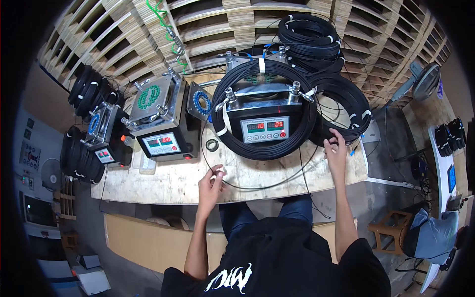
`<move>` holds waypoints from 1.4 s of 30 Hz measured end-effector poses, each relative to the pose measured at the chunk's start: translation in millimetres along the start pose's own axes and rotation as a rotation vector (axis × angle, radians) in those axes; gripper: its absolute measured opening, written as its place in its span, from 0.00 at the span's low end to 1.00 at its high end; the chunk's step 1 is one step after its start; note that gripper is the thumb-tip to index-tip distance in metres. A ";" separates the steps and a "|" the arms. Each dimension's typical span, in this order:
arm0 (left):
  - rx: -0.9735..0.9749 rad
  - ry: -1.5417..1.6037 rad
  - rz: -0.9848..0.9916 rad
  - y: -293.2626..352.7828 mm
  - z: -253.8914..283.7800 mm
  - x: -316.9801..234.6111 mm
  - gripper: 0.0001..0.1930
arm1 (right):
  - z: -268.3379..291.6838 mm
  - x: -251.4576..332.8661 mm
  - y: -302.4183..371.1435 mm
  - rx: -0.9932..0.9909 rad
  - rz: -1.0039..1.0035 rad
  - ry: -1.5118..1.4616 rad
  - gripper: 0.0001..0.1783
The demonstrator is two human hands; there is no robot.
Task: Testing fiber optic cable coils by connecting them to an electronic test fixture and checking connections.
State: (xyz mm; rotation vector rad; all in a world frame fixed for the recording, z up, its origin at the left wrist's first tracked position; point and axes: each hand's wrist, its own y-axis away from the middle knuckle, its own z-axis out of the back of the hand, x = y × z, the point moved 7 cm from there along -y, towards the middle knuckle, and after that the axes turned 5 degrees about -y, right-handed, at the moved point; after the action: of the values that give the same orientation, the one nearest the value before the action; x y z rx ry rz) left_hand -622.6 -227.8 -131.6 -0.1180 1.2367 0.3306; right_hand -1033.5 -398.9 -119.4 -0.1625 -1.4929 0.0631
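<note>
A large coil of black cable (298, 141) hangs around the front of a machine with a red-digit display (265, 128). From it a loose black cable (257, 188) sags in a curve over the bench edge. My left hand (212, 187) pinches this cable near its left end, with a small whitish bit at the fingertips. My right hand (336, 148) is raised beside a second black coil (351, 101) on the right; its fingers are slightly curled and apart, with nothing visible in them. Whether they touch the coil is hard to tell.
A small black ring (212, 145) lies on the wooden bench (185, 185). Two similar machines, one with a green-dotted plate (148, 97), stand at left. More coils (310, 37) are stacked behind. A fan (425, 84) stands right; wooden pallets (213, 22) line the back.
</note>
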 end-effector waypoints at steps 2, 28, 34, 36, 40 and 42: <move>-0.017 0.092 0.038 -1.3 -5.9 3.1 0.17 | 3.7 -24.7 3.5 0.038 -0.043 0.000 0.23; -0.134 0.031 -0.155 -74.6 3.2 14.7 0.20 | -18.3 -64.1 -8.0 0.103 -0.016 0.223 0.10; -0.310 0.042 -0.305 -71.4 19.4 -25.0 0.28 | -12.1 113.9 -53.2 -0.129 0.361 0.332 0.10; -0.389 0.069 -0.399 -78.3 29.8 -55.1 0.27 | -44.0 152.0 -84.1 -0.006 0.454 0.159 0.10; -0.440 -0.036 -0.499 -101.3 48.2 -124.3 0.23 | -109.9 192.5 -143.9 0.356 0.492 0.225 0.15; -0.345 -0.138 -0.531 -117.5 43.2 -165.6 0.22 | -126.7 188.6 -171.8 0.434 0.506 0.224 0.16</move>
State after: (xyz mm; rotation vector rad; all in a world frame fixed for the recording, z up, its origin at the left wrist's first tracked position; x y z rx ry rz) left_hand -594.6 -357.8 27.8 -0.6955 0.9592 0.0826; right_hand -902.7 -550.5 83.1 -0.1848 -1.1548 0.7466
